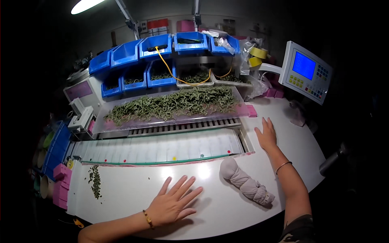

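My left hand [172, 205] is over the front of the white table [227, 218], fingers spread, holding nothing. My right hand [266, 135] lies at the right end of the white slatted strip [162, 149], its fingers apart and nothing in it. Between the two forearms is a twisted, greyish cloth bundle [246, 183] with a rounded knob at one end; neither hand touches it. Beyond the strip, a clear tray [117, 126] carries a long heap of curled, dried-looking green plant pieces [174, 103]. A thin trail of small green bits [96, 182] lies on the table at the left.
Blue bins [126, 52] stand in two rows at the back, some holding green pieces. A control panel [306, 71] with a blue screen hangs at the right on an arm. Pink blocks [61, 186] sit at the left edge. A yellow cable [167, 67] droops over the bins.
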`<state>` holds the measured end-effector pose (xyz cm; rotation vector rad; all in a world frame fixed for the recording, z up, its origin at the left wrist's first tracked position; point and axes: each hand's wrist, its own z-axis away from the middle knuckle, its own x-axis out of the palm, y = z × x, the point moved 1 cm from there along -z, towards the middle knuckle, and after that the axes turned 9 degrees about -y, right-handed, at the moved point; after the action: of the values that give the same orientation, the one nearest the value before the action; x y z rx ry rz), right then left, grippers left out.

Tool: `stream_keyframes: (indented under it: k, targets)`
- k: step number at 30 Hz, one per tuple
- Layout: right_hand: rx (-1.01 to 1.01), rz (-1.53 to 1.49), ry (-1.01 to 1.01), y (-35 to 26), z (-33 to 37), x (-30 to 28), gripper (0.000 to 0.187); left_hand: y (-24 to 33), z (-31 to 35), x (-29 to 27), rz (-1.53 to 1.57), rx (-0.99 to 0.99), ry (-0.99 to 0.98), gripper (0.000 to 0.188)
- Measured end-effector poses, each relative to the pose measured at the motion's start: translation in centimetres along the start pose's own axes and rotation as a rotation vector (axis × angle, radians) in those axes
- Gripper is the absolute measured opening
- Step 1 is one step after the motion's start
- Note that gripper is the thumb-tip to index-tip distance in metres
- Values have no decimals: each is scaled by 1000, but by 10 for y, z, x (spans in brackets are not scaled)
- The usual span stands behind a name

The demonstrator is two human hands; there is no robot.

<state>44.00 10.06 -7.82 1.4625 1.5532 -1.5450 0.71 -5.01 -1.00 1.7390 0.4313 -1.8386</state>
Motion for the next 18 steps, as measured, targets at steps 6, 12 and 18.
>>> stream_keyframes:
  k: [6, 12, 18]
  targets:
    - [-59, -22, -9, -10, -41, 18, 65, -45, -90, -7, 77, -30, 160, 60]
    - [-199, -144, 58, -15, -63, 26, 71, -35, -146, -17, 201, 58, 236, 56]
    - [-395, -88, 75, -13, -82, 25, 64, -7, -126, -8, 291, 128, 173, 56]
